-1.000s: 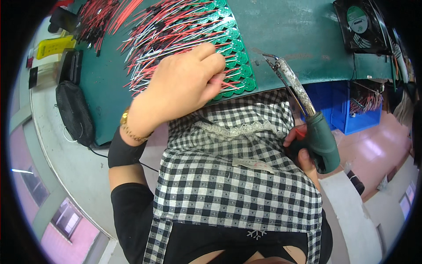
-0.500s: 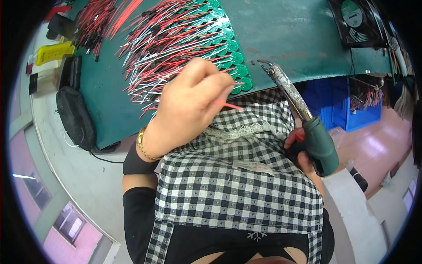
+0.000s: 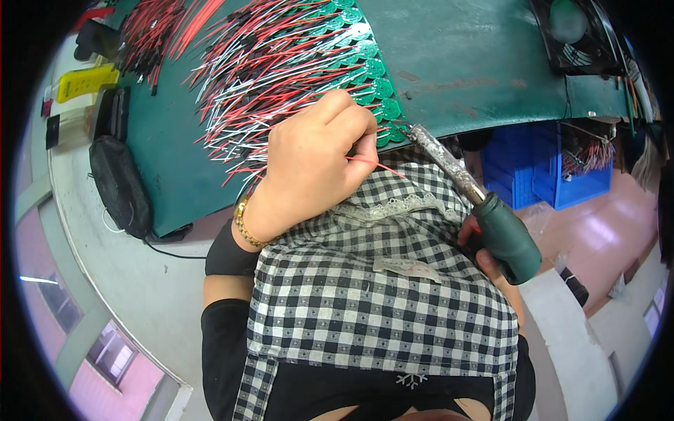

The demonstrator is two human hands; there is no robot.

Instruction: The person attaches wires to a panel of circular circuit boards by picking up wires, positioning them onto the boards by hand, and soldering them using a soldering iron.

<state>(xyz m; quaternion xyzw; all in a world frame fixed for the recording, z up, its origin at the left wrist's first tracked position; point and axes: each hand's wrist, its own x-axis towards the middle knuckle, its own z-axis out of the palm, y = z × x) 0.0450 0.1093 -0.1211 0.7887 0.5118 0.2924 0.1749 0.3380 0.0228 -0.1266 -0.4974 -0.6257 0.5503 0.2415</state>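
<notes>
My left hand [image 3: 312,151] is closed in a pinch on a thin red wire [image 3: 382,165], whose end sticks out to the right over the apron. My right hand [image 3: 484,249] grips a soldering iron [image 3: 514,242] with a dark green handle, partly hidden behind it. The iron's metal barrel slants up and left, and its tip is by the nearest of the round green circuit boards [image 3: 388,109]; whether it touches cannot be made out. Rows of these boards lie along the mat, with many red and white wires [image 3: 260,84] spread leftward from them.
Bundled red wires [image 3: 147,42] lie at the far left of the green mat [image 3: 456,63]. A black fan [image 3: 579,42] stands at the far right. Blue bins [image 3: 516,168] sit below the table's right edge. A black pouch [image 3: 119,186] and a yellow container [image 3: 86,83] are at the left.
The soldering iron's tip has moved down and left to the nearest boards. My left hand has shifted slightly right, with the red wire still pinched.
</notes>
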